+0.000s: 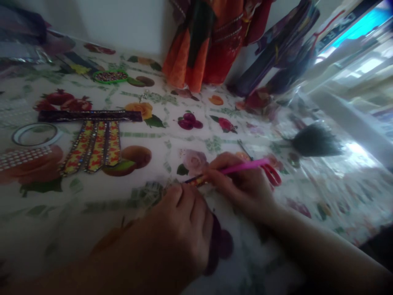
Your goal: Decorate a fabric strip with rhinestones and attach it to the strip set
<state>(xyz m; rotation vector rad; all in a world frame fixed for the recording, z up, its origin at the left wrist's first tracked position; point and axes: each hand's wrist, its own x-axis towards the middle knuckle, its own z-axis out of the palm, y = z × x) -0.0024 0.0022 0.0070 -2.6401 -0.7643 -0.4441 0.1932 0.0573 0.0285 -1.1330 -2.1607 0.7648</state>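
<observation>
My right hand [242,188] is closed round a slim pink pen-like stick [245,165], its lower end over a small yellow-and-red patterned strip [198,180] with a dark edge. Against the strip's near side, my left hand [184,225] is closed, fingers curled and pressed down at its end; part of the strip is hidden beneath. Red-handled scissors [272,176] lie just behind my right hand, partly covered by it. To the left rests a dark band [89,116] edged with shiny stones, with three patterned strips [96,145] hanging from it.
A tape roll [37,135] and a sheet of pearl-like dots [26,157] lie at left. Farther back is a green-rimmed dish [110,76] of small beads. Orange-red garments [211,49] stand by the wall. A dark bristly bundle [317,139] lies right on the fruit-print tablecloth [147,151].
</observation>
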